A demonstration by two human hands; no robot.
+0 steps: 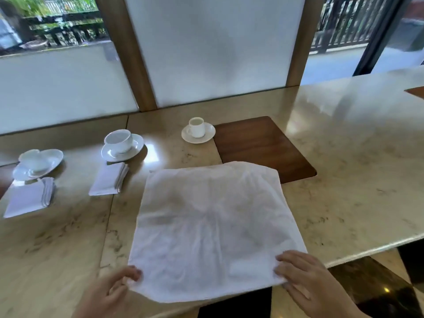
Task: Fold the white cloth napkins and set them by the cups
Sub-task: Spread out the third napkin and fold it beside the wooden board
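A large white cloth napkin [211,228] lies spread flat and wrinkled on the marble table, its far edge over a wooden placemat. My left hand [110,292] pinches its near left corner. My right hand [302,278] grips its near right corner. A small white cup on a saucer [197,130] stands beyond the napkin. A wider cup on a saucer [121,144] sits to the left, with a folded napkin [109,180] in front of it. At the far left is a third cup on a saucer [37,164], with another folded napkin [29,198] before it.
The dark wooden placemat [263,145] lies inset at the middle right. The marble table [355,180] stretches to the right, its near edge at lower right. Frosted glass panels and wooden posts [135,65] rise behind the table. A seam [107,214] runs between two tabletops.
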